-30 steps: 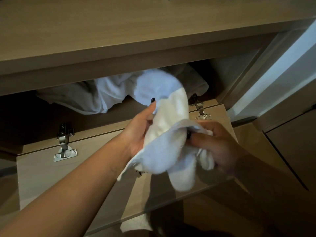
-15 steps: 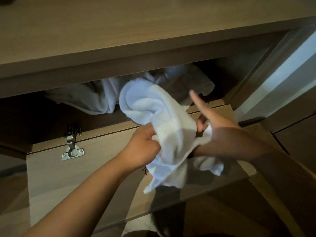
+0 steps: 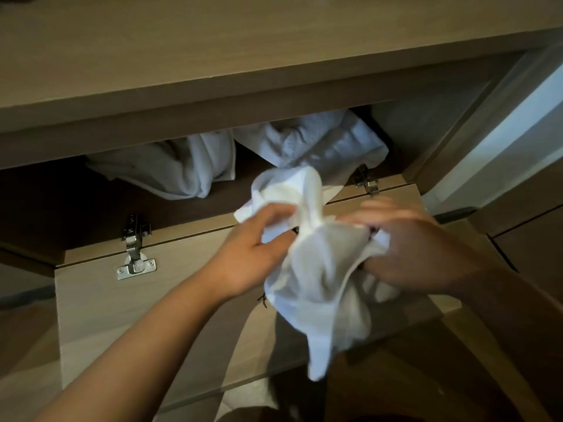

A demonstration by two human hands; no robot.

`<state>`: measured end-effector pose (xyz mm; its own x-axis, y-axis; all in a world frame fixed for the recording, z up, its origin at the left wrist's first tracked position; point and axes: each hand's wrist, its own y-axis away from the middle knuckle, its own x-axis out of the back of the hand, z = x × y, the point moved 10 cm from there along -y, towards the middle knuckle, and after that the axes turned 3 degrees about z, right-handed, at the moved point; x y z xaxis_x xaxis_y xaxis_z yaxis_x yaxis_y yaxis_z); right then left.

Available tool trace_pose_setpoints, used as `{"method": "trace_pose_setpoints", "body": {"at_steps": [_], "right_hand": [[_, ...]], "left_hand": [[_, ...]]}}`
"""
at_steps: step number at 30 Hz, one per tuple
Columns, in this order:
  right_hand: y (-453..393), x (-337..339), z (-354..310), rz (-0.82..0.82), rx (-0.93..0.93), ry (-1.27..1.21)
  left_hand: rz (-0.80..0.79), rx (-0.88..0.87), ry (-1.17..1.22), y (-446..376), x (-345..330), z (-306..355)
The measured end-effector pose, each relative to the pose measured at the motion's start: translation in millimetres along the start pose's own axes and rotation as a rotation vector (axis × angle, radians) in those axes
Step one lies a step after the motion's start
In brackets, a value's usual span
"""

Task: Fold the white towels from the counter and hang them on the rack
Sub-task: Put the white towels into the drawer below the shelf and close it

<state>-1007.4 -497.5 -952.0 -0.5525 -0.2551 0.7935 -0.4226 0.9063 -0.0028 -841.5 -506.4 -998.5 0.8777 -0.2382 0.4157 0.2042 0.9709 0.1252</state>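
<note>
A small crumpled white towel hangs between both hands above a folded-down cabinet door. My left hand grips its left upper part, fingers curled into the cloth. My right hand holds the right side, fingers tucked into the folds; it is blurred. The towel's lower end dangles past the door's front edge. More white towels lie bunched inside the open compartment behind, one on the left and a waffle-textured one on the right.
A wooden counter top overhangs the compartment. The open door panel hangs on two metal hinges. A pale wall or door frame stands at the right. Another cabinet front sits at the lower right.
The towel has come down and forward out of the compartment. My right hand, pointing with a straight finger before, now closes on the cloth. The view has shifted slightly.
</note>
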Motion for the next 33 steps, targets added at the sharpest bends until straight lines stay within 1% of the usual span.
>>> {"method": "trace_pose_setpoints", "body": {"at_steps": [2, 3, 4, 5, 6, 7, 8, 9, 11, 12, 13, 14, 15, 16, 17, 19, 20, 21, 23, 26, 28, 31, 33], "right_hand": [[-1.9, 22.4, -4.7, 0.205, 0.048, 0.039], [-2.5, 25.7, -5.0, 0.258, 0.061, 0.034], [-4.3, 22.2, -1.7, 0.252, 0.051, 0.004], [-7.2, 12.6, 2.5, 0.182, 0.025, -0.042], [-9.5, -1.2, 6.2, 0.075, -0.004, -0.083], [-10.2, -16.4, 9.5, -0.033, -0.034, -0.111], [-9.8, -29.8, 12.0, -0.105, -0.052, -0.127], [-9.3, -40.3, 14.6, -0.131, -0.061, -0.133], [-9.7, -53.8, 18.7, -0.094, -0.094, -0.127], [-10.3, -59.5, 21.6, -0.073, -0.107, -0.113], [-11.3, -64.7, 23.3, -0.058, -0.111, -0.095], [-12.3, -68.4, 24.5, -0.041, -0.111, -0.081], [-13.6, -71.5, 26.3, -0.022, -0.113, -0.070], [-15.0, -74.6, 29.0, -0.008, -0.123, -0.053], [-16.1, -78.8, 32.2, -0.007, -0.143, -0.025], [-15.8, -90.4, 39.4, -0.039, -0.201, 0.047], [-14.9, -95.2, 42.6, -0.048, -0.221, 0.072], [-13.8, -98.3, 44.8, -0.048, -0.236, 0.093], [-11.3, -100.7, 45.0, -0.055, -0.245, 0.167], [-8.6, -103.0, 40.5, -0.068, -0.215, 0.272], [-5.8, -101.0, 38.5, -0.054, -0.201, 0.268], [-0.6, -91.7, 35.8, -0.012, -0.178, 0.265], [2.2, -80.3, 28.4, 0.044, -0.123, 0.217]], "left_hand": [[-0.016, 0.153, 0.214, 5.2, -14.5, -14.6], [-0.019, 0.213, 0.315, 8.1, -21.4, -19.9], [-0.027, 0.251, 0.384, 10.1, -26.6, -24.3], [-0.034, 0.268, 0.420, 12.4, -30.9, -24.7], [-0.039, 0.265, 0.423, 15.0, -33.2, -25.5], [-0.040, 0.247, 0.400, 15.9, -33.2, -26.8], [-0.044, 0.218, 0.337, 14.8, -31.5, -27.9], [-0.042, 0.181, 0.263, 12.8, -27.1, -28.0], [0.029, 0.132, 0.190, 3.9, -9.4, -30.5], [0.125, 0.131, 0.212, -2.3, 6.4, -32.6], [0.261, 0.146, 0.227, -10.3, 26.8, -39.6], [0.415, 0.165, 0.181, -16.4, 49.6, -46.6], [0.545, 0.201, 0.072, -24.4, 71.2, -55.4], [0.612, 0.259, -0.038, -33.7, 87.4, -67.4], [0.610, 0.352, -0.125, -45.8, 97.5, -82.3], [0.515, 0.508, -0.193, -70.0, 104.1, -108.3], [0.500, 0.522, -0.233, -81.4, 107.3, -113.5], [0.510, 0.497, -0.292, -90.1, 110.7, -111.5], [0.588, 0.439, -0.418, -97.6, 116.6, -101.8], [0.719, 0.416, -0.495, -88.9, 128.3, -95.1], [0.762, 0.359, -0.438, -75.1, 130.3, -96.5], [0.840, 0.195, -0.206, -40.9, 127.6, -93.9], [0.873, 0.088, -0.173, -17.6, 127.8, -76.5]]}}
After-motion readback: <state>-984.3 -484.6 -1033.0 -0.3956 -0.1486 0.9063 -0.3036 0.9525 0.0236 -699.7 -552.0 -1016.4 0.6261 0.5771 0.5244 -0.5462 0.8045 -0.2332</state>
